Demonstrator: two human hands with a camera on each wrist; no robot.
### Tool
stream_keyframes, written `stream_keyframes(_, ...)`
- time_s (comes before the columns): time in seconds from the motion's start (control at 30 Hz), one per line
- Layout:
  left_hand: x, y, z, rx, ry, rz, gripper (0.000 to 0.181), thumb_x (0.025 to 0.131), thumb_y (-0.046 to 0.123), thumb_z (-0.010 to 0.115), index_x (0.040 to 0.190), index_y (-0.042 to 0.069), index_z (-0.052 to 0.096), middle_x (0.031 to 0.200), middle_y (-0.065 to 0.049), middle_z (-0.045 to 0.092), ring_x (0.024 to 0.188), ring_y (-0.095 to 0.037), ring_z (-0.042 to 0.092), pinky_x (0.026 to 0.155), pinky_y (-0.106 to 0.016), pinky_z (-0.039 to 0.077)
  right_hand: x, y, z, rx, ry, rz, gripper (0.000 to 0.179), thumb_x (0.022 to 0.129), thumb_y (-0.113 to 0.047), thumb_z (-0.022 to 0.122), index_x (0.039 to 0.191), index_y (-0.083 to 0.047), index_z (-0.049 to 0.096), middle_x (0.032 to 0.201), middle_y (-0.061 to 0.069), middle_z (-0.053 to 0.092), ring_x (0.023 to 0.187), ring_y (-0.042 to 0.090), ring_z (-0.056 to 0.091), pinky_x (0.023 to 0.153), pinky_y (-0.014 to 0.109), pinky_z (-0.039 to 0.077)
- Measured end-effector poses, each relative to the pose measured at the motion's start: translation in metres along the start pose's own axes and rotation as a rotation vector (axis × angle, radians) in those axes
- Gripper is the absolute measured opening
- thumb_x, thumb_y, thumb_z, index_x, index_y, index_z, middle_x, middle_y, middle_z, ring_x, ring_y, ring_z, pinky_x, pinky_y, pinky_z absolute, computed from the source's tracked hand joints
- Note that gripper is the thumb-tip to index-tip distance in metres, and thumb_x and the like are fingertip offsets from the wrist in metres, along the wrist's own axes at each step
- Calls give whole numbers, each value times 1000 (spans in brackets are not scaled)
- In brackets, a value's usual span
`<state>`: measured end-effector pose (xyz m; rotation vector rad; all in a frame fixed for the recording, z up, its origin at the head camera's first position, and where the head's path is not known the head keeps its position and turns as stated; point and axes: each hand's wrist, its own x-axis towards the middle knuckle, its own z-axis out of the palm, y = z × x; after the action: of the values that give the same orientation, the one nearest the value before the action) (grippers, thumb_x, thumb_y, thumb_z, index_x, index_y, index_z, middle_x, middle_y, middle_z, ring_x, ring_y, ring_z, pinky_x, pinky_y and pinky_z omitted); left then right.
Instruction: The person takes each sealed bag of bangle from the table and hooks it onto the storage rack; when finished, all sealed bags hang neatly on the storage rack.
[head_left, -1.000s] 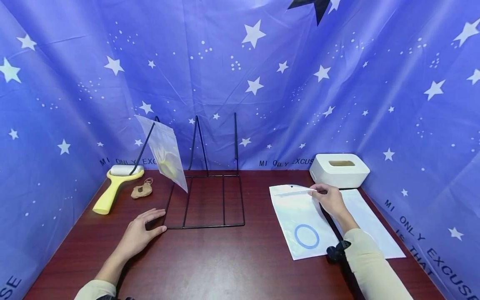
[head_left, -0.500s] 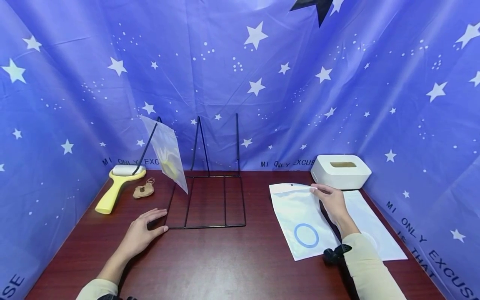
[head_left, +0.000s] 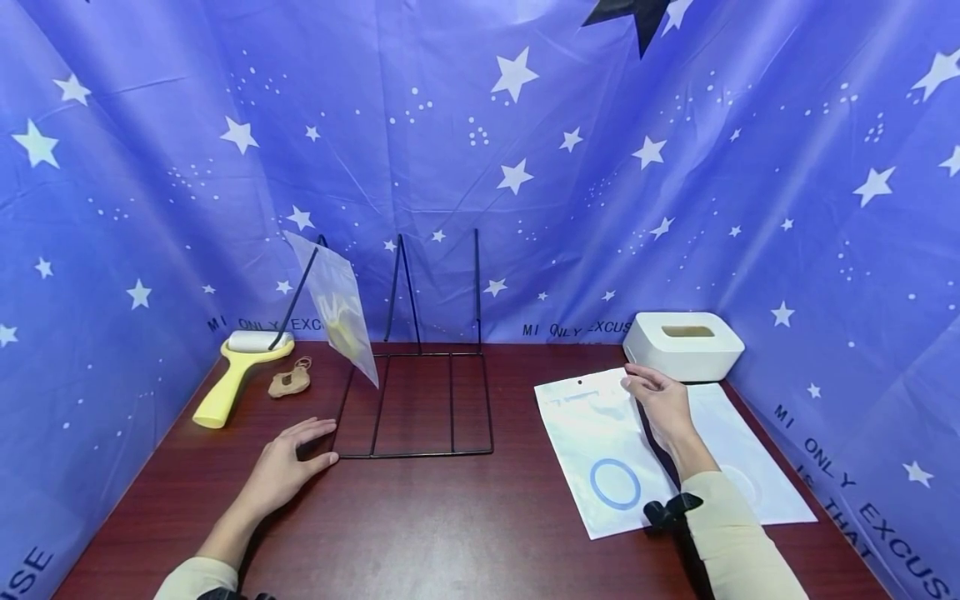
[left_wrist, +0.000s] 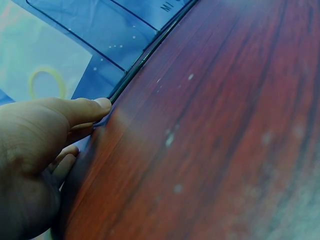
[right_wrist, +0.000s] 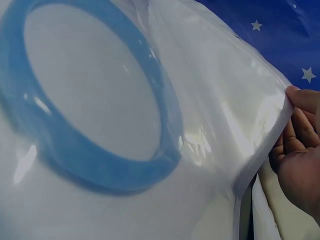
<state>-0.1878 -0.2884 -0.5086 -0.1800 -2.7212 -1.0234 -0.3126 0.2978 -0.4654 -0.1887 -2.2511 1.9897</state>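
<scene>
Head view: we are looking forward and down, farthest off, from behind the fingers (head_left: pixel 315 428) of left hand (head_left: pixel 281 468) and right hand (head_left: pixel 666 410).
Left-wrist view: we are looking closely, tilted, past the fingers along the rack (head_left: pixel 416 455).
Right-wrist view: we are facing the pouch (right_wrist: pixel 205 85) beside the fingers, very near.
Shared rack: we are seeing it from head and left wrist.

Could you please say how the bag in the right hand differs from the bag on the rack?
The held bag shows a blue ring; the racked bag shows a yellow ring. The right hand pinches the held bag's edge, while no hand touches the racked bag. The racked bag stands steeply at the wire rack's left end; the held bag is off it. Both look pale.
</scene>
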Motion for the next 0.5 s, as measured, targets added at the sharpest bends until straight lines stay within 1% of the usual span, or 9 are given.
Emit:
stream_keyframes(0.07, 0, 0, 0, 1, 0, 1, 51, 87, 24, 84, 132, 6, 70, 144, -23, 62, 140, -45, 51, 111, -68, 37, -1, -2, 1, 1, 8, 3, 48, 95, -12, 75, 137, 6, 62, 92, -23, 74, 92, -5, 68, 86, 6, 52)
stream_keyframes(0.13, 0, 0, 0, 1, 1, 2, 51, 87, 24, 84, 132, 6, 70, 143, -23, 62, 140, -45, 51, 111, -68, 38, -2, -4, 1, -3, 17, 1, 42, 94, -11, 77, 132, 4, 67, 90, -25, 73, 91, -5, 68, 85, 7, 53)
stream_keyframes(0.3, 0, 0, 0, 4, 4, 2, 51, 87, 25, 84, 132, 7, 70, 144, -22, 62, 140, -44, 51, 111, -68, 38, -4, -12, 3, -23, 15, -10, 21, 92, -16, 80, 112, -9, 79, 85, -22, 73, 88, -3, 67, 81, 10, 54)
stream_keyframes(0.4, 0, 0, 0, 6, 2, -1, 51, 87, 25, 84, 133, 7, 70, 144, -24, 61, 140, -45, 51, 111, -68, 38, -7, -18, 4, -40, -1, -17, 10, 92, -18, 80, 102, -16, 81, 85, -20, 72, 88, -3, 65, 80, 11, 54)
stream_keyframes(0.5, -1, 0, 0, 7, 1, -4, 51, 87, 25, 84, 133, 7, 70, 145, -25, 60, 140, -45, 51, 111, -69, 38, -12, -27, 6, -32, -21, -31, 6, 92, -19, 80, 98, -19, 80, 86, -20, 72, 89, -2, 64, 80, 11, 54)
